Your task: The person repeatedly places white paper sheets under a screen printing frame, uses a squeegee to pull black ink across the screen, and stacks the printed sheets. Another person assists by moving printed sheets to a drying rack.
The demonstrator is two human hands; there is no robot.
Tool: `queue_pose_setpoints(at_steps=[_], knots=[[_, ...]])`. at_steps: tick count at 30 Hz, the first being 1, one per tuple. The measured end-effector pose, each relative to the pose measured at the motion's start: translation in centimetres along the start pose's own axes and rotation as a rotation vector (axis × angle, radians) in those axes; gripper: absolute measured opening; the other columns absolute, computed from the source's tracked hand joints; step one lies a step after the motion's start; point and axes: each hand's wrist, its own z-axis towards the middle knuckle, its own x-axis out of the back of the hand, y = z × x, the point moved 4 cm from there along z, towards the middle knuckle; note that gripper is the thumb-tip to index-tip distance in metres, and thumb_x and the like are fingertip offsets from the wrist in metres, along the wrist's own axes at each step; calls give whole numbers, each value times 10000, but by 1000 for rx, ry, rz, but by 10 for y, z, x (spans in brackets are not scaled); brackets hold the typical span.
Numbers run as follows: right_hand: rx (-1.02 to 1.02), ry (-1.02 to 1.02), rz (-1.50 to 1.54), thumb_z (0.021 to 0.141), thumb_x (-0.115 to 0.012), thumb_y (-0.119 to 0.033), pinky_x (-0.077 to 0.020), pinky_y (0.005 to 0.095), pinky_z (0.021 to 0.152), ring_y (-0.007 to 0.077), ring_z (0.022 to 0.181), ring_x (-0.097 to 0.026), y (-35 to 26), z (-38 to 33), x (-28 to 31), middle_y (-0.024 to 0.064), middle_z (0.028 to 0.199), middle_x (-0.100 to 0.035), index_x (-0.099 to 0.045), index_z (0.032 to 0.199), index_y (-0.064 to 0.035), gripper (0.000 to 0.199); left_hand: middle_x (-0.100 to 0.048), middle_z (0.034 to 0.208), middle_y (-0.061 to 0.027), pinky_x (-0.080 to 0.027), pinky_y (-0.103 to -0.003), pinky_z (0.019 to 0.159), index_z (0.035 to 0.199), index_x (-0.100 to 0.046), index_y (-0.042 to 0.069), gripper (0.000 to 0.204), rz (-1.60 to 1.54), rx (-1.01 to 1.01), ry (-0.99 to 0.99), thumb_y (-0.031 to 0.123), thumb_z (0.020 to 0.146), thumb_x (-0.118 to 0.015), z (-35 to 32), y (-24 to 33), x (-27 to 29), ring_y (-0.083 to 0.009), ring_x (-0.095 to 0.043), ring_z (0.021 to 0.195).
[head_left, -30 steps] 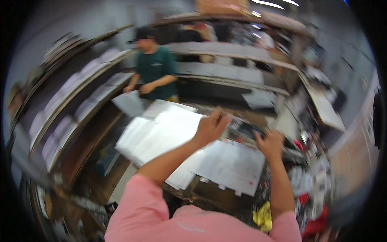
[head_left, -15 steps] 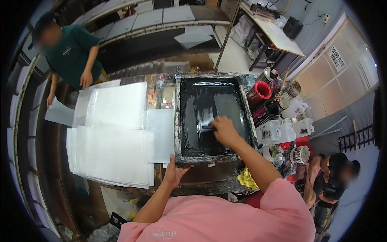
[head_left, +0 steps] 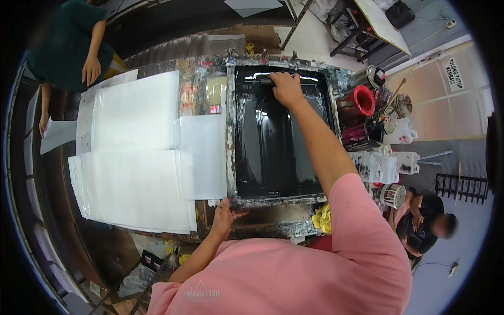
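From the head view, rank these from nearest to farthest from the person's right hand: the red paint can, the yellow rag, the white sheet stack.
1. Red paint can, just right of the right hand, beside the screen frame.
2. White sheet stack, across the frame, on the left.
3. Yellow rag, at the table's near edge.

Printing screen (head_left: 278, 142) is lying on the bench (head_left: 205, 84), right of centre. Sheet stacks (head_left: 136, 157) are lying left of it, one sheet touching its left frame. Ink cans (head_left: 362, 105) are standing right of the screen. Right hand (head_left: 286, 86) is resting at the screen's far end on a squeegee (head_left: 260, 81); left hand (head_left: 223, 215) is pressing the near frame edge.
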Motion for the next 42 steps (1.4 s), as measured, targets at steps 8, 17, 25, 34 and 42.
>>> queue_pose_setpoints(at_steps=[8, 17, 25, 34, 42], knots=[[56, -62, 49, 875, -690, -100, -399, 566, 1056, 307, 1183, -642, -57, -170, 34, 78, 1248, -717, -661, 1293, -140, 421, -701, 1300, -193, -568, -512, 1049, 1509, -466, -21, 925, -8, -17, 76, 778, 1074, -297, -8, 8, -15, -330, -724, 1153], [30, -128, 94, 877, -721, -145, -428, 554, 960, 285, 1102, -663, -114, -319, 80, 53, 1117, -684, -653, 1212, -140, 342, -674, 1347, -201, -548, -445, 1057, 1560, -396, 14, 1100, -62, 8, 64, 929, 950, -356, -5, 1, -19, -299, -698, 1206], [59, 26, 61, 809, -794, -132, -389, 580, 1071, 280, 1143, -630, -122, -335, 49, 57, 1176, -668, -662, 1246, -137, 457, -342, 1631, -299, -502, -481, 1162, 1692, 113, 11, 1420, -331, 139, 226, 944, 852, -551, 18, -42, 12, -406, -585, 1350], [7, 50, 30, 859, -713, -106, -373, 603, 1097, 275, 1202, -628, -103, -270, -3, 42, 1217, -679, -674, 1254, -143, 398, 13, 1701, -411, -423, -569, 1226, 1672, 253, 82, 1299, -324, 248, 119, 885, 943, -461, 25, -57, 22, -508, -300, 1553], [-11, -41, -39, 875, -729, -110, -373, 644, 1119, 322, 1216, -616, -48, -107, -3, 73, 1261, -673, -642, 1292, -128, 426, -122, 1698, -361, -451, -516, 1220, 1703, 98, 55, 1203, -306, 300, 214, 851, 980, -443, 16, -39, 6, -446, -402, 1514]])
